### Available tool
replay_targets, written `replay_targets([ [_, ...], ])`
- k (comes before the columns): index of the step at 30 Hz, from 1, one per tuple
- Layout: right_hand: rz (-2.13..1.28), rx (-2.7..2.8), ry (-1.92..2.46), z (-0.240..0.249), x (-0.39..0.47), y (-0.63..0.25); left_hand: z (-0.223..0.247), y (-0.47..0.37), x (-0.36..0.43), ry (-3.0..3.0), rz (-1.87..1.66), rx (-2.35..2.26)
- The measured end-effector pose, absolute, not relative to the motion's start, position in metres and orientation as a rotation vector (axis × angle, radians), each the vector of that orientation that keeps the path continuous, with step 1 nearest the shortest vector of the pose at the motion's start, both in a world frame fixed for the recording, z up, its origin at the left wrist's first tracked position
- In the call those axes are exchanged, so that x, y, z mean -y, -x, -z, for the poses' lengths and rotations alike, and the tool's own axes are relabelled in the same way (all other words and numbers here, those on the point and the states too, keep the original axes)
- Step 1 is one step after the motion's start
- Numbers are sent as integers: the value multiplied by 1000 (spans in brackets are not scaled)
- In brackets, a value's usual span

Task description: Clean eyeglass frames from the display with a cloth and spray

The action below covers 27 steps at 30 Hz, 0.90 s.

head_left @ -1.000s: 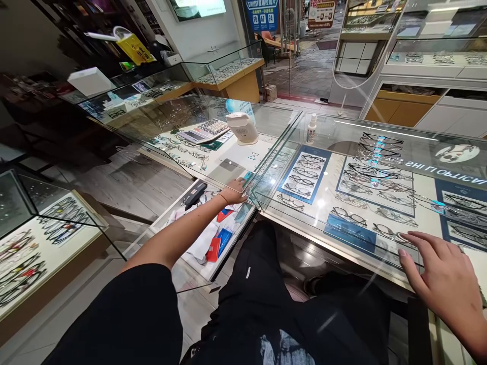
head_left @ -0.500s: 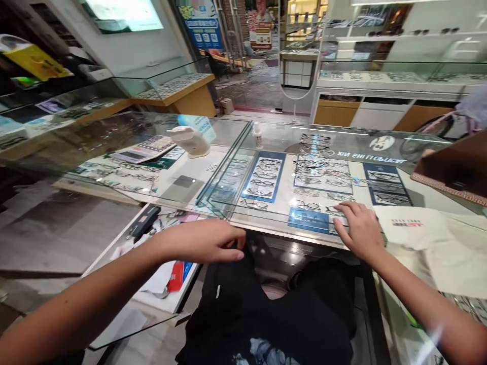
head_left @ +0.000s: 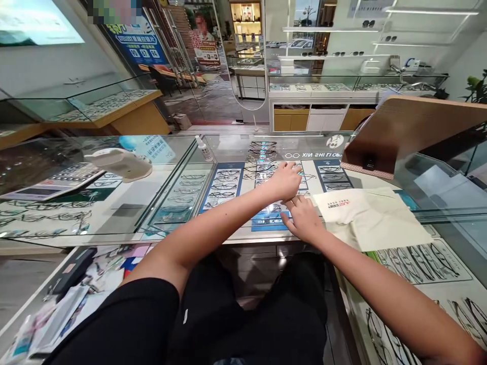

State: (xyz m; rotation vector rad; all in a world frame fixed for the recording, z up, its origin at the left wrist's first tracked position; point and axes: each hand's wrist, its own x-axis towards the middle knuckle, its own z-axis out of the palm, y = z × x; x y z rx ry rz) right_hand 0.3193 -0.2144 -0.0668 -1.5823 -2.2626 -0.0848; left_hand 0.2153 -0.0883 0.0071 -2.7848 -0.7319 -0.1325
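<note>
My left hand [head_left: 287, 181] is stretched across the glass counter, its fingers slightly bent and apart, with nothing visible in them. Just in front of it, my right hand [head_left: 302, 217] lies on the counter top with fingers spread, close to the cream cloth [head_left: 369, 215]. The fingers of my right hand come up to the left hand; whether they touch cannot be made out. Beneath and around the hands are rows of eyeglass frames [head_left: 262, 152] on trays. A blue card [head_left: 270, 221] sits left of my right hand.
A white spray bottle [head_left: 204, 148] and a white device [head_left: 122, 163] stand on the counter to the left. A brown-backed mirror or panel [head_left: 411, 132] leans at the right. An open drawer [head_left: 76, 294] with papers is at lower left. More eyeglasses [head_left: 420, 261] lie at right.
My left hand has moved from the counter's near edge forward and right over the glass. My right hand stays on the counter near the cloth. The view has turned to the right.
</note>
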Motion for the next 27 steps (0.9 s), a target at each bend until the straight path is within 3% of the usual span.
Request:
replay_targets([
  [13,52,2253,1504,73,212,-324,-15,-205,87,2814,174,816],
  [17,100,2270,1401,79,214,-332,-52,-125,134,2816,298,784],
  [22,175,2317,1351,95,204,-351,-103,3,226,2923,135,932],
  [27,173,2347,1320,110,198,-366,-102,120,288,2951,-97,1374],
])
